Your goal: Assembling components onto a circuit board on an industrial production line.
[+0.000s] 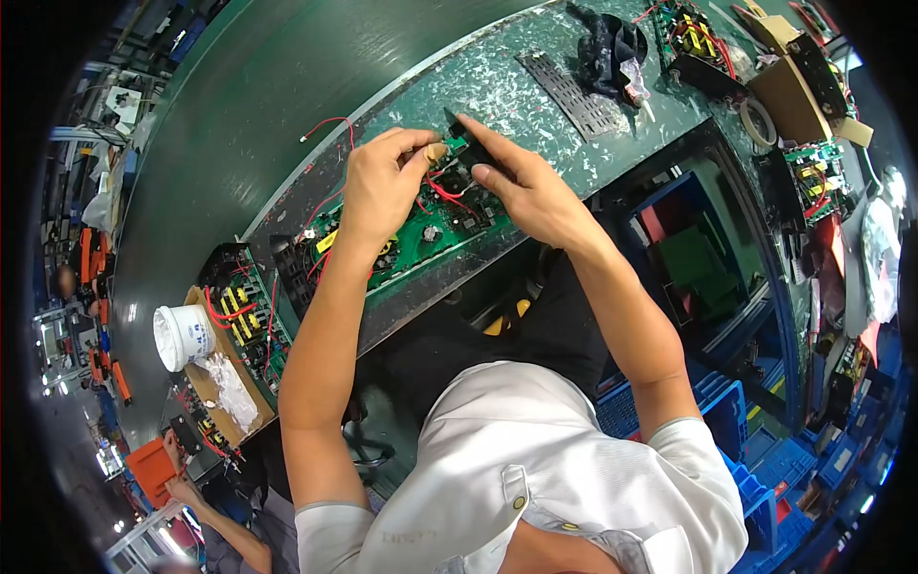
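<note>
Centrally, a long green circuit board [413, 235] is laid on the near edge of the green counter [478, 84], beneath and between both hands. By the right hand [537, 198], a black plate [471, 153] is pinched between thumb and fingers and held tilted over the far right part of the board. By the left hand [376, 191], the far side of the same part is reached; its thumb and forefinger are brought close together at a small tan piece [436, 151], but whether that piece is gripped or worn cannot be told, so the state of this grip is left unsettled. Red wires [448, 192] are seen bunched on the board between the two hands.

Farther right, a black slotted strip [564, 94] is laid flat on the counter, with a crumpled dark bundle [610, 55] placed just beside it. A roll of tape [757, 122] is set near a cardboard box [792, 99]. On the left, a white tub [183, 338] is stood beside an open carton [228, 402]. At the near left, an orange bin [150, 473] is touched by a co-worker's hands [178, 483].
</note>
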Demonstrator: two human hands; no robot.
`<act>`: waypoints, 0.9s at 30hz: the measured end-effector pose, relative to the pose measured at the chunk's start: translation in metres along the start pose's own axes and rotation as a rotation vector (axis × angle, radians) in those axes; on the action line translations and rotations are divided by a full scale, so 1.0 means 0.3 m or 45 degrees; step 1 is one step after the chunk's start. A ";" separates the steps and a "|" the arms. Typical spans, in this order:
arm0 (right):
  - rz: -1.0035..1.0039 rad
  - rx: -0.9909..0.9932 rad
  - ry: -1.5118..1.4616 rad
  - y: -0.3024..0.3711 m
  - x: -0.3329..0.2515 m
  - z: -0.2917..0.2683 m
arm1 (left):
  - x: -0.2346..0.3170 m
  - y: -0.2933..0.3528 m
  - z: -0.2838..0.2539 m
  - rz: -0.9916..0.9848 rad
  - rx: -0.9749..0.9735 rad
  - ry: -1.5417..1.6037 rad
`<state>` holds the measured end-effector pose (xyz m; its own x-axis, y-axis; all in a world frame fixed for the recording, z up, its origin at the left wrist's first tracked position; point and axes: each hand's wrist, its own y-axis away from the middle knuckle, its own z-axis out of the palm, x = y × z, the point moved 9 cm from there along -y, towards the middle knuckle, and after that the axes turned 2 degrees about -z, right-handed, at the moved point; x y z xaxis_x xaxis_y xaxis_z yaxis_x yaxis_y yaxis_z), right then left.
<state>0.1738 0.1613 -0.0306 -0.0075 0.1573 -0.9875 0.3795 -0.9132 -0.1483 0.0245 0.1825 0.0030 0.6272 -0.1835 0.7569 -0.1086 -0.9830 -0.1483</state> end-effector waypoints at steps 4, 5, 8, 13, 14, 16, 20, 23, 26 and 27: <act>0.011 0.004 0.008 0.003 0.004 -0.006 | 0.007 -0.003 0.008 0.019 0.011 0.016; 0.016 -0.005 0.030 0.004 0.003 -0.005 | 0.009 -0.004 0.008 0.018 0.015 0.016; 0.066 -0.032 0.082 0.001 0.001 0.010 | 0.029 0.006 -0.003 0.137 0.047 -0.053; -0.003 0.008 0.028 0.004 -0.029 0.019 | 0.038 0.021 -0.019 0.267 0.124 -0.184; -0.051 0.007 0.133 0.000 -0.024 0.013 | 0.033 0.023 -0.014 0.265 0.137 -0.139; -0.037 0.052 0.051 0.015 -0.018 0.000 | 0.037 0.018 0.027 0.311 0.192 -0.165; 0.101 0.061 0.000 0.021 0.029 -0.009 | 0.023 0.033 0.024 0.284 0.238 -0.059; 0.106 0.032 -0.098 0.016 0.043 0.015 | 0.011 0.048 0.003 0.231 0.242 -0.051; 0.154 0.071 -0.127 0.015 0.062 0.006 | -0.001 0.047 0.010 0.260 0.309 -0.033; 0.154 0.067 -0.119 0.013 0.063 0.003 | 0.005 0.046 0.014 0.274 0.310 -0.045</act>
<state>0.1743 0.1603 -0.0498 -0.0518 0.0114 -0.9986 0.3341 -0.9421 -0.0281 0.0273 0.1688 -0.0006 0.6368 -0.3820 0.6698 -0.0566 -0.8895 -0.4535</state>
